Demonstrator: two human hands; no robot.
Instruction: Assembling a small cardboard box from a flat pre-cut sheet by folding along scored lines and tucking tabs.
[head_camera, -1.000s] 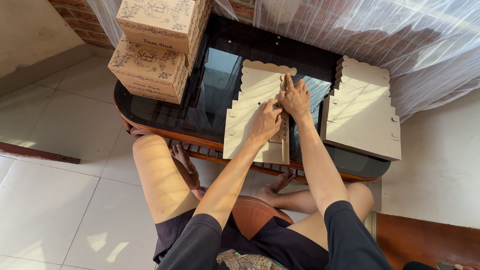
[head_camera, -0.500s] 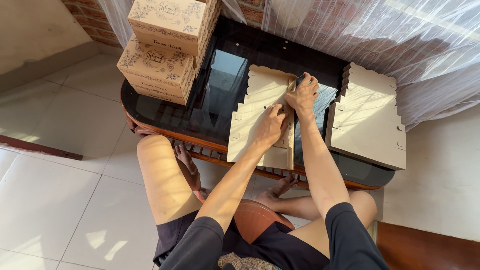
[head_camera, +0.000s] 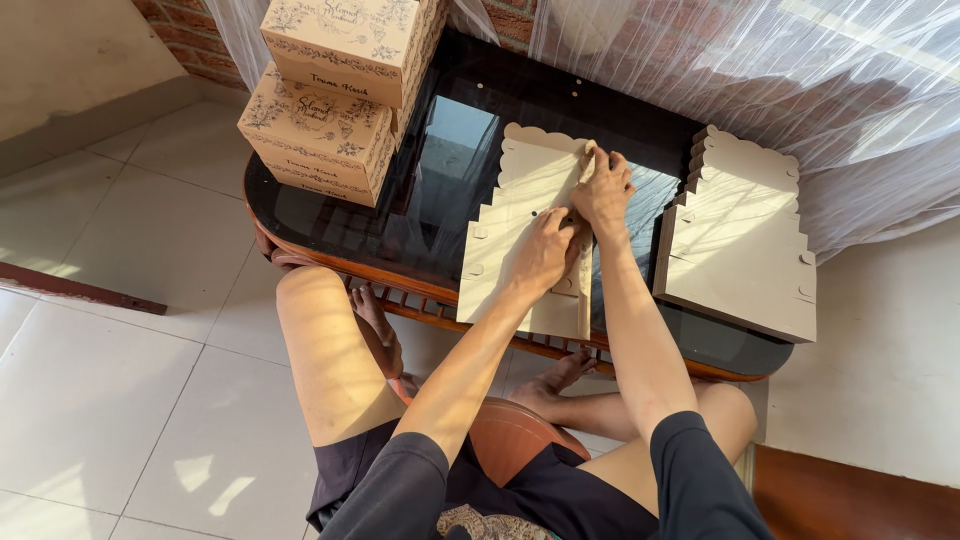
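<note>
A flat, unfolded cardboard box blank (head_camera: 520, 220) with scalloped edges lies on the dark glass table (head_camera: 440, 200). My left hand (head_camera: 545, 250) presses down on its middle. My right hand (head_camera: 605, 185) grips the raised right-hand flap of the blank near its far end, bending it up. Both forearms reach forward over my knees.
A stack of flat cardboard blanks (head_camera: 740, 235) sits on the table's right side. Two assembled printed boxes (head_camera: 335, 90) are stacked at the table's far left. A sheer white curtain (head_camera: 800, 80) hangs behind. Tiled floor (head_camera: 120, 350) lies to the left.
My right hand has slid farther along the flap toward the far end of the blank. The camera view has shifted slightly; my left hand stays pressed on the blank.
</note>
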